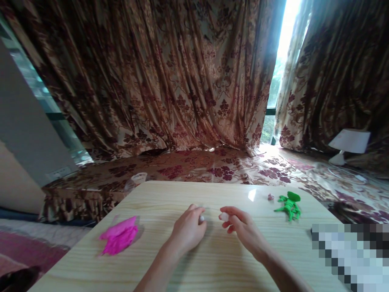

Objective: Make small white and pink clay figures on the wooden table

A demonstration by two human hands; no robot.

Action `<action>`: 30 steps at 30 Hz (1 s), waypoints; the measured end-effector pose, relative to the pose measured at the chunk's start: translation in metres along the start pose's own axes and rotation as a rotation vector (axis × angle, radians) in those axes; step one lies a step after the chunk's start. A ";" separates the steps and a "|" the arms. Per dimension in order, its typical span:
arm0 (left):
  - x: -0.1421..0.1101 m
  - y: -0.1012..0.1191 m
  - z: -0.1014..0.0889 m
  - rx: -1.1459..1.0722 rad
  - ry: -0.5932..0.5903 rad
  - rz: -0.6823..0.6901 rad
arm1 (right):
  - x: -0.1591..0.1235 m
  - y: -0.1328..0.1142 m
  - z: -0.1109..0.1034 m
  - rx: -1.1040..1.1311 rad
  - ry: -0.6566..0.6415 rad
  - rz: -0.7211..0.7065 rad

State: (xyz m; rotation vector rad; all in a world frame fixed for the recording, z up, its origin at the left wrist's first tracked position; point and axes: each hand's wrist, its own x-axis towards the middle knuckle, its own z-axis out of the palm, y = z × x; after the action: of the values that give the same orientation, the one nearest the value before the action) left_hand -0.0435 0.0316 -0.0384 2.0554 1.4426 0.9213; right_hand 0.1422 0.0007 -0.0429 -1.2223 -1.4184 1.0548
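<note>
My left hand point(190, 227) is closed above the middle of the table, and a bit of a small white lump point(201, 219) shows between its thumb and fingers. Facing it across a narrow gap, my right hand point(238, 223) pinches another white lump point(225, 216) that looks soft, perhaps modelling clay. A bright green figure point(291, 206) with thin limbs and a flat rounded top lies on the far right of the table. Beside it sits a tiny pinkish lump point(270, 197). Most of the left lump is hidden by my fingers.
Crumpled bright pink material point(120, 235) rests on the left of the light wooden table point(164, 194). Past the far edge, a clear plastic container point(136, 180) stands on a cloth-covered ledge point(188, 164). A white lamp point(349, 142) is at the right. Patterned curtains hang behind.
</note>
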 end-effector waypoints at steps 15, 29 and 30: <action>-0.007 0.058 0.020 -1.461 -0.349 -0.485 | -0.013 -0.025 0.005 -0.297 0.282 -0.531; -0.026 0.072 0.049 -1.243 -0.352 -0.342 | -0.008 -0.010 -0.004 -0.386 0.329 -0.372; -0.027 0.074 0.048 -1.300 -0.378 -0.344 | -0.007 -0.009 -0.006 -0.399 0.345 -0.373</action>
State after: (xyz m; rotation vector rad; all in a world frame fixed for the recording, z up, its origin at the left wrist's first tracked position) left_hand 0.0325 -0.0185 -0.0258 0.8883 0.6064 0.8764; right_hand 0.1470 -0.0071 -0.0343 -1.2749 -1.5415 0.2951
